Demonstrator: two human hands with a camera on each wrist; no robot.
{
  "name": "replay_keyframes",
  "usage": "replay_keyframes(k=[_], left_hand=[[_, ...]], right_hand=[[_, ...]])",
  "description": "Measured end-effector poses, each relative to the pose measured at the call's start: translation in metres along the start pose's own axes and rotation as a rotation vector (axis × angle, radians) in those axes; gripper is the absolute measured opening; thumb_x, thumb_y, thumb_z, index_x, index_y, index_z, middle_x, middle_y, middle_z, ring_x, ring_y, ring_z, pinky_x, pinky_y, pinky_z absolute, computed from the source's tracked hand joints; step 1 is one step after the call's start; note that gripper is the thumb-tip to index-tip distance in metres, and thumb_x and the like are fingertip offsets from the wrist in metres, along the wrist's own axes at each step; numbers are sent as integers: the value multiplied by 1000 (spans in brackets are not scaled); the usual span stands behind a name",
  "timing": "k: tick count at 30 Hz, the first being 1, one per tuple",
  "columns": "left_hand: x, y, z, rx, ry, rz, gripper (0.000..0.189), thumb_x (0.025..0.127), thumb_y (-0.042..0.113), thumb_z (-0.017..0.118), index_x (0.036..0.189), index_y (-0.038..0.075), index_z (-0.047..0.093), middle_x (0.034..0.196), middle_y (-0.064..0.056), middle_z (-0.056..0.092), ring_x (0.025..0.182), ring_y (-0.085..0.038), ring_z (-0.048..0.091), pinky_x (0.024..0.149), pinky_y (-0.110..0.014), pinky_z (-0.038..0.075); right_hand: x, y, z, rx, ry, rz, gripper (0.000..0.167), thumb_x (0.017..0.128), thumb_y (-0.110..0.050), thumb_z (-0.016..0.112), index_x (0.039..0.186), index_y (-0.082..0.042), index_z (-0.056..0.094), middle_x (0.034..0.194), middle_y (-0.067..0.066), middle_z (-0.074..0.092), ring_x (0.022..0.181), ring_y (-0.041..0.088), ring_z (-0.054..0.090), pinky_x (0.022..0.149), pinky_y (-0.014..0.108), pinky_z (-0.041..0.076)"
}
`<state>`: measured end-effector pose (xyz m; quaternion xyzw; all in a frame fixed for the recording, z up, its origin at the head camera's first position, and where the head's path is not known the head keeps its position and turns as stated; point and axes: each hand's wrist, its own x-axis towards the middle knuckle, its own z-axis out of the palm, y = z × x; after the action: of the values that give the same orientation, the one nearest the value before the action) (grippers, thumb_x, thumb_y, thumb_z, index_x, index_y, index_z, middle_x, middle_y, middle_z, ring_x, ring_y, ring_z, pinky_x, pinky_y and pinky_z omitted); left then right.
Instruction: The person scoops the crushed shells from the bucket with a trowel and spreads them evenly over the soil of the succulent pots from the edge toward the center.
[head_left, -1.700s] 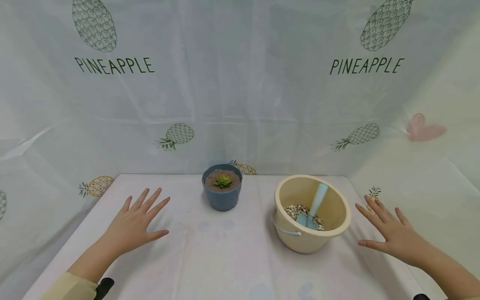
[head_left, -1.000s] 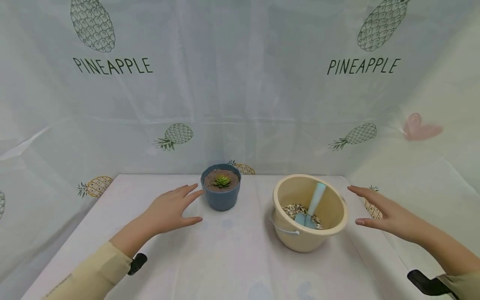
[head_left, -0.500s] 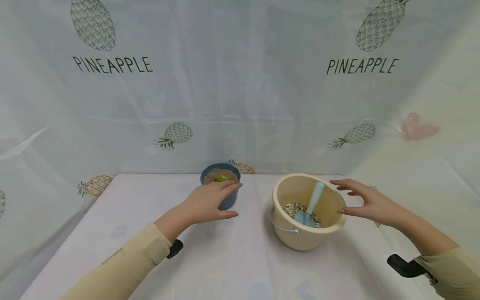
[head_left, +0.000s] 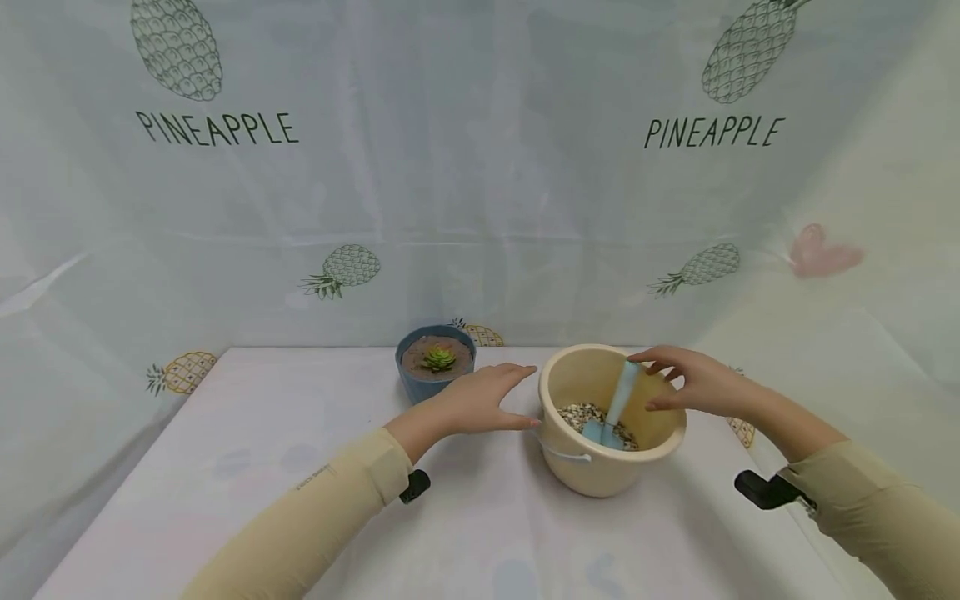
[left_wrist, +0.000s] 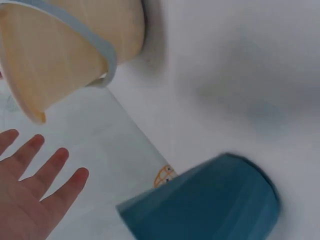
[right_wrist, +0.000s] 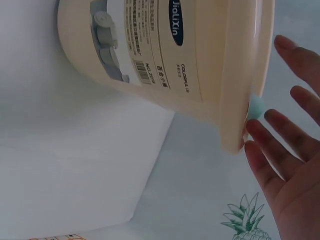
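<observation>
A cream bucket [head_left: 592,475] stands on the table, holding mixed pebbly grit [head_left: 581,415] and a small light-blue trowel [head_left: 622,392] leaning handle up. My right hand [head_left: 697,387] reaches over the bucket's right rim, fingers spread and slightly bent; the index fingertip is at the handle's top, contact unclear. In the right wrist view, the handle's tip barely shows past the rim by the fingers [right_wrist: 272,135]. At the bucket's left rim is my left hand [head_left: 480,402], thumb and fingers apart and holding nothing. The left wrist view has its spread fingers [left_wrist: 52,167] below the rim.
A blue pot [head_left: 427,387] with a green succulent [head_left: 438,358] in brown soil sits left of the bucket, partly behind my left hand. The bucket's pale handle [head_left: 566,455] hangs at its front. A pineapple-print curtain [head_left: 465,167] closes off the table's back [head_left: 300,350].
My left hand has moved right, past the blue pot, up to the bucket. My right hand has come left over the bucket rim to the trowel handle. Bucket and pot stay put.
</observation>
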<state>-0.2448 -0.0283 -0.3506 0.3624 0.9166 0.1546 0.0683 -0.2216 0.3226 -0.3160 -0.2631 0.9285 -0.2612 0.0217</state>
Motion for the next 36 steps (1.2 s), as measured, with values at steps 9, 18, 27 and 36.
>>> replay_keyframes(k=[9, 18, 27, 36], left_hand=[[31, 1, 2, -121, 15, 65, 95, 80, 66, 67, 154, 19, 31, 156, -1, 31, 142, -25, 28, 111, -50, 29], [49, -2, 0, -98, -54, 12, 102, 74, 63, 75, 155, 19, 29, 157, -2, 29, 143, -27, 27, 110, -51, 30], [60, 5, -10, -217, -129, 15, 105, 72, 48, 85, 154, 13, 29, 154, -5, 36, 141, -24, 31, 112, -45, 30], [63, 15, -13, -287, -191, -128, 109, 70, 41, 88, 154, 13, 24, 137, -12, 52, 125, -25, 51, 100, -41, 44]], right_hand=[[18, 2, -4, 17, -104, 48, 63, 80, -12, 82, 134, 3, 54, 124, 20, 56, 106, 36, 60, 83, 44, 53], [32, 5, -3, -21, -101, 89, 54, 80, -5, 80, 129, 3, 60, 109, 13, 58, 90, 24, 61, 75, 34, 55], [33, 9, -3, -52, -64, 80, 39, 83, 6, 72, 122, 4, 65, 104, 11, 64, 86, 23, 61, 70, 34, 55], [22, 9, -8, 139, -89, 94, 32, 87, -1, 71, 119, 3, 66, 112, 15, 64, 96, 28, 64, 76, 31, 56]])
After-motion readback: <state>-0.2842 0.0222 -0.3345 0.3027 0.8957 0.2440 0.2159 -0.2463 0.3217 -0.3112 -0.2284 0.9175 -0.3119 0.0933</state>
